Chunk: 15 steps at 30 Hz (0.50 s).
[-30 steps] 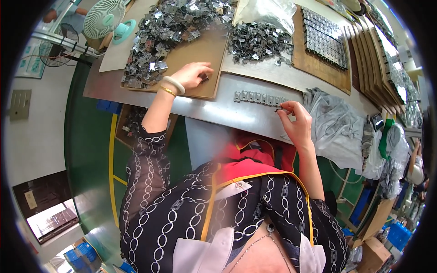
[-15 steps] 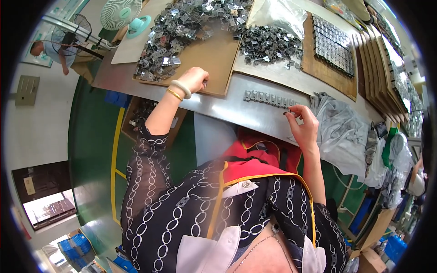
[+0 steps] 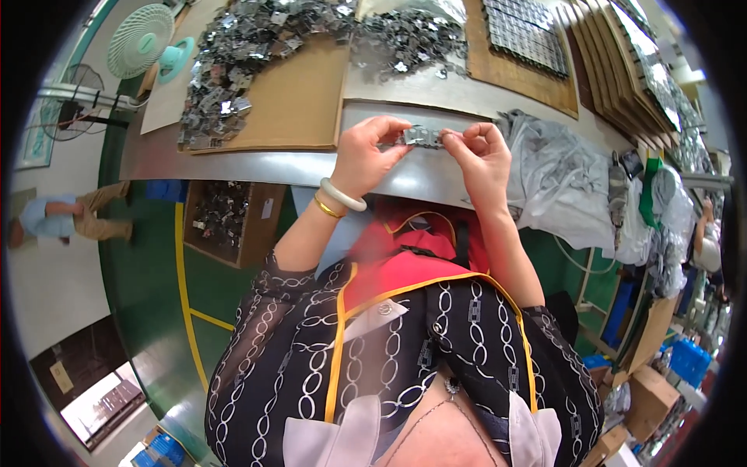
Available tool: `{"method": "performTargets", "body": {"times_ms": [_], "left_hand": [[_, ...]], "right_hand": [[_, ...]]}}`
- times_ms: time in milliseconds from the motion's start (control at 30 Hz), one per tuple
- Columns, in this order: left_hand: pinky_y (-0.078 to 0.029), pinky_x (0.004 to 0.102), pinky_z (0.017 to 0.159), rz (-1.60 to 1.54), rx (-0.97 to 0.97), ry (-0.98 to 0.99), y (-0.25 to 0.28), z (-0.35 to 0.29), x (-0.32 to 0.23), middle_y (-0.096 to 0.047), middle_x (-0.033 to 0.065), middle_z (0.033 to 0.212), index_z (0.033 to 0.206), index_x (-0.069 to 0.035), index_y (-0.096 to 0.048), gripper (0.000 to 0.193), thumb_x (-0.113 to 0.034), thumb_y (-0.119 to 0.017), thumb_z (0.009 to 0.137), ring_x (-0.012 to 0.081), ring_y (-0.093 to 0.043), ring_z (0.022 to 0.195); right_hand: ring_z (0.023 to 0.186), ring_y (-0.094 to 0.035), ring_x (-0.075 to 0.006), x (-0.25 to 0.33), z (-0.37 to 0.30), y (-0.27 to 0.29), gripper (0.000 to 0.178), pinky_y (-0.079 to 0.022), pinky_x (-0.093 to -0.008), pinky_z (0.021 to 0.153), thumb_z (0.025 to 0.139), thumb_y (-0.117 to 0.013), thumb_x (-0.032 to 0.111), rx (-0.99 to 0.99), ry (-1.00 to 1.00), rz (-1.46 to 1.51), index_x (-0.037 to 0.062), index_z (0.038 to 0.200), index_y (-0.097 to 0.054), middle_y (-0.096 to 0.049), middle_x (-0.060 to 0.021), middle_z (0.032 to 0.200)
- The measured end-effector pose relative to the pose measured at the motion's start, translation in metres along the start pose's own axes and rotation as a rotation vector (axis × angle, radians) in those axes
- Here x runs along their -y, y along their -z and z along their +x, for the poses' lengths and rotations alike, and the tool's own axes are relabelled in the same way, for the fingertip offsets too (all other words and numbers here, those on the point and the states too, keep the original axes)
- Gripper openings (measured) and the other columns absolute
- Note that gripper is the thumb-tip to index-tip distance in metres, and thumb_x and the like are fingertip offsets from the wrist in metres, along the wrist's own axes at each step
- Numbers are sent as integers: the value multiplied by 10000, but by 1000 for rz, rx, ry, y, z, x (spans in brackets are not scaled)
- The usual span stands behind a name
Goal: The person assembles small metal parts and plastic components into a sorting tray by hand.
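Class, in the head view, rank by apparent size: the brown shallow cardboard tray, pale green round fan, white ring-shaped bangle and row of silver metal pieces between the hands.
1. Cardboard tray
2. Round fan
Too similar in size to rank: bangle and row of metal pieces.

At upper centre, the left hand (image 3: 367,158) and right hand (image 3: 484,163) pinch opposite ends of what seems a row of metal parts (image 3: 425,137). Upper left, a cardboard tray (image 3: 299,101) holds loose metal pieces (image 3: 261,35) near a green fan (image 3: 142,42).
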<state>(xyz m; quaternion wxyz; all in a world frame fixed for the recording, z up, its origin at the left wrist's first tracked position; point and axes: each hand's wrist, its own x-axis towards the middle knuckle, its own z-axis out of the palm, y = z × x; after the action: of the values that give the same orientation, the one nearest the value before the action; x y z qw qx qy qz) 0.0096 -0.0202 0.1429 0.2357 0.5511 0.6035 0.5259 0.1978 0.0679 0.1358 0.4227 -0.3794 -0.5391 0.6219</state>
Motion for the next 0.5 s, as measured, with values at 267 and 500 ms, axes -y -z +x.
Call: {"method": "performTargets", "body": {"times_ms": [267, 500], "left_hand": [[-614, 332, 789, 60, -58, -83, -33, -3, -17, -722, 132, 1025, 1059, -31, -710, 291, 20, -784, 782, 236, -731, 892], [-621, 327, 807, 35, -97, -93, -40, -2, -13, -720, 133, 1064, 1017, -24, -697, 250, 51, -759, 787, 240, -734, 900]], "right_hand": [[773, -652, -75, -2, -16, -11, 235, -473, -235, 647, 827, -811, 31, -195, 464, -488, 38, 873, -581, -765, -83, 903], [733, -641, -95, -2, -13, -9, 227, -484, -251, 645, 837, -802, 45, -172, 571, -576, 31, 882, -580, -754, -82, 880]]}}
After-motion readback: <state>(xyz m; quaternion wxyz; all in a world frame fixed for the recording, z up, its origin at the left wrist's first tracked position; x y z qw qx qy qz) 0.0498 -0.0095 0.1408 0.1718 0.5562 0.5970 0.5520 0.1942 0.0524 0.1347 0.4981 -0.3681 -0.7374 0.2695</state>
